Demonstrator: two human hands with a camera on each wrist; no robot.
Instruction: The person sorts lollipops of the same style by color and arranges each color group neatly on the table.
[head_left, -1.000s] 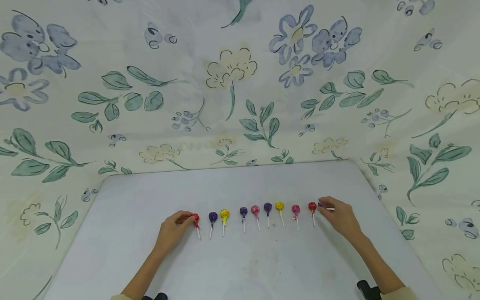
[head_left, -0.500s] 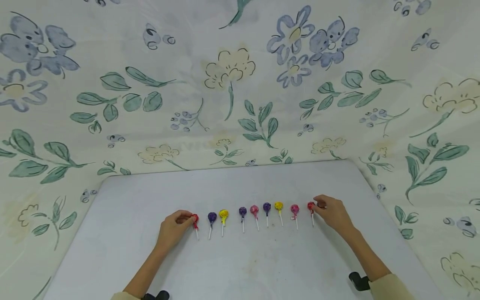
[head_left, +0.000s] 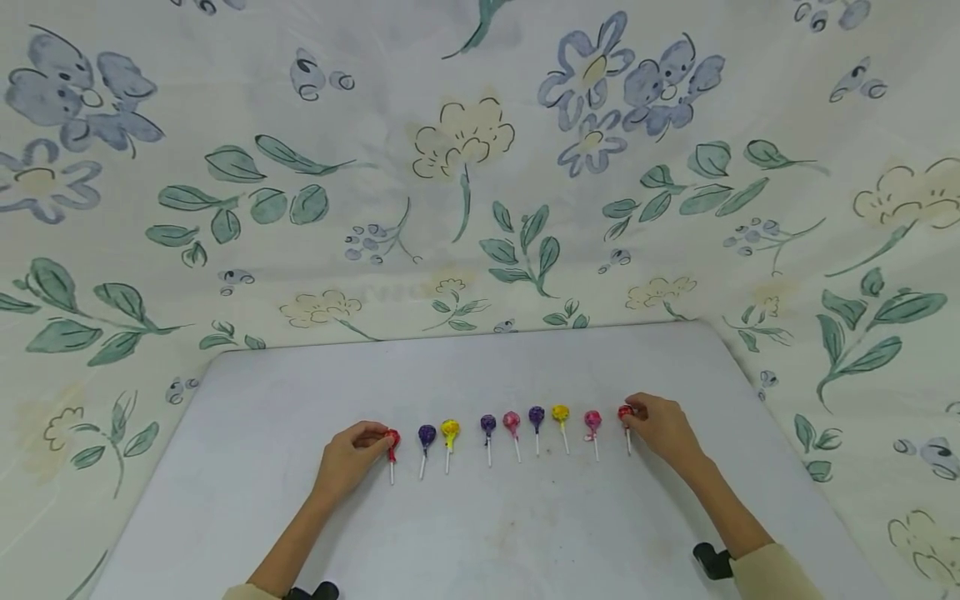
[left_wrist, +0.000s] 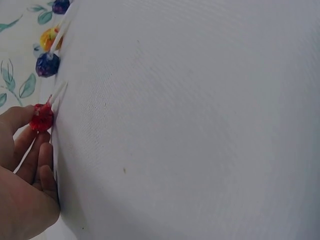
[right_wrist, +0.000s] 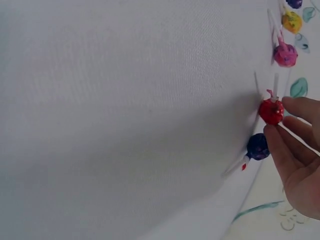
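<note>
Left-end red lollipop (left_wrist: 42, 119): its stick ran almost straight toward the person; a second earlier it had slanted to the right.
Left hand (head_left: 352, 454): pinched that candy between thumb and fingers, in nearly the same place as before.
Right hand (head_left: 663, 425): had been at a purple lollipop a second earlier; it had moved left and grasped the right-end red lollipop (right_wrist: 271, 112) by its head. Whether that candy rested on the table could not be told.
Purple lollipop (right_wrist: 258, 146): only the right wrist view showed it, beside the right fingertips with its stick angled away; the hand hid it from the head view.
Middle seven lollipops (head_left: 512, 420): only the head view showed them all, purple, yellow, purple, pink, purple, yellow and pink from left to right, sticks toward the person.
Gaps: the widest in the middle lay between the first yellow and the next purple.
White table (head_left: 555, 533): a broad stretch lay between the forearms, a narrower strip beyond the row. The right hand was nearer its side edge than the left.
Flowered cloth (head_left: 375, 300): bordered the far edge.
</note>
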